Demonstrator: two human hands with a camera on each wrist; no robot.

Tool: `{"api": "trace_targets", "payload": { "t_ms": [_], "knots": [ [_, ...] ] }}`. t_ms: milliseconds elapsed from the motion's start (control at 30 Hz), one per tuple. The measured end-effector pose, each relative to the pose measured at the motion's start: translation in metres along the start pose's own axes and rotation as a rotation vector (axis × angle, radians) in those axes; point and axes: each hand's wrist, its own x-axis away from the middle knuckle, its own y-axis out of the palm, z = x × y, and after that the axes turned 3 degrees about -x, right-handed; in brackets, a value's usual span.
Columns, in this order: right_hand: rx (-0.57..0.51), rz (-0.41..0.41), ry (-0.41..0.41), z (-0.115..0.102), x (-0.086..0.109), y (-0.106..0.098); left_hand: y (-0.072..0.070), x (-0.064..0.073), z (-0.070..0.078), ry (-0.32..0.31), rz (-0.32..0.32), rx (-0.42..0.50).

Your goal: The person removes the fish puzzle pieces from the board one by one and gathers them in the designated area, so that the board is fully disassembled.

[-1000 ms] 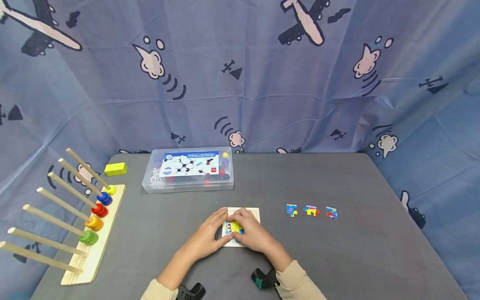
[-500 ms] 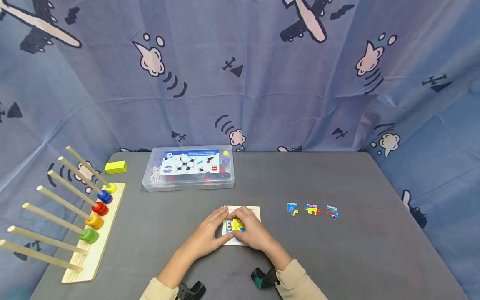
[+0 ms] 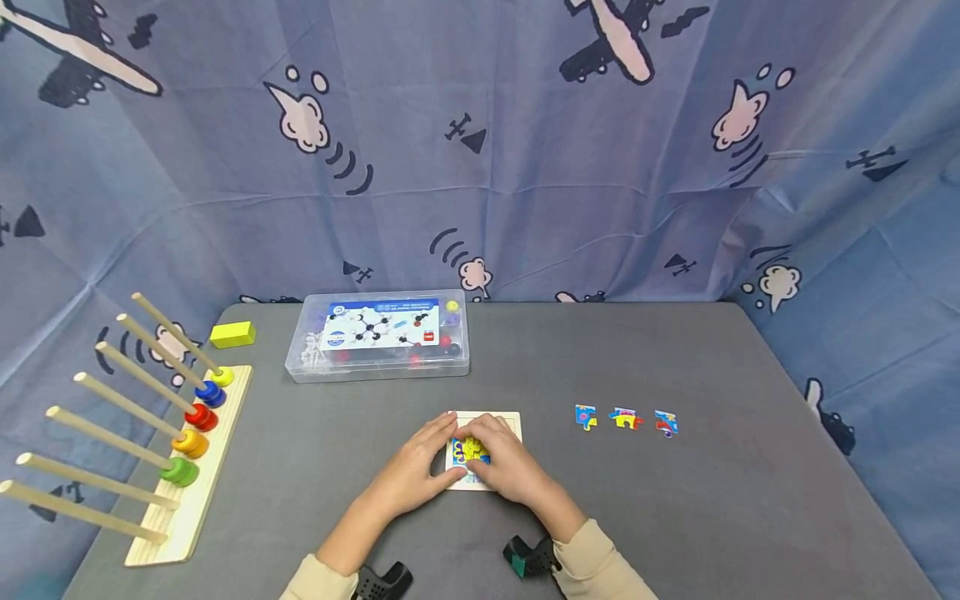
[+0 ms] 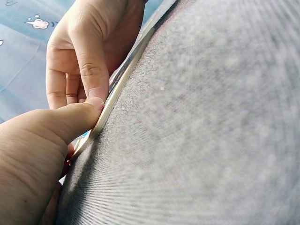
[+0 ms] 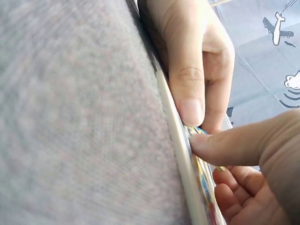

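Note:
A small square jigsaw board (image 3: 513,422) with a pale wooden rim lies on the table in the head view, partly covered by both hands. Yellow and blue puzzle pieces (image 3: 471,451) show inside it. My left hand (image 3: 405,482) holds the board's left side, its fingers reaching the far left corner and its thumb (image 4: 79,121) at the near edge. Over the board, my right hand (image 3: 508,468) has curled fingers and its thumb (image 5: 229,144) low on the pieces. A yellow tip (image 5: 221,168) shows between that thumb and the fingers, seemingly a pinched piece; most of it is hidden.
Three loose puzzle pieces, one blue (image 3: 586,417), one yellow (image 3: 625,418) and one blue-red (image 3: 666,423), lie to the right. Behind stands a clear plastic box (image 3: 378,337). A yellow block (image 3: 232,334) and a pegged ring stand (image 3: 201,492) are at the left.
My right thumb has shifted very slightly over the pieces. The left hand keeps its place, and the head view has tilted a little.

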Motion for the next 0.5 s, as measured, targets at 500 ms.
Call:
{"api": "trace_targets", "payload": {
  "t_ms": [500],
  "knots": [
    [0.033, -0.015, -0.011, -0.0013, 0.0005, -0.0028, -0.0011, -0.0005, 0.0013, -0.016, -0.011, 0.009]
  ]
}}
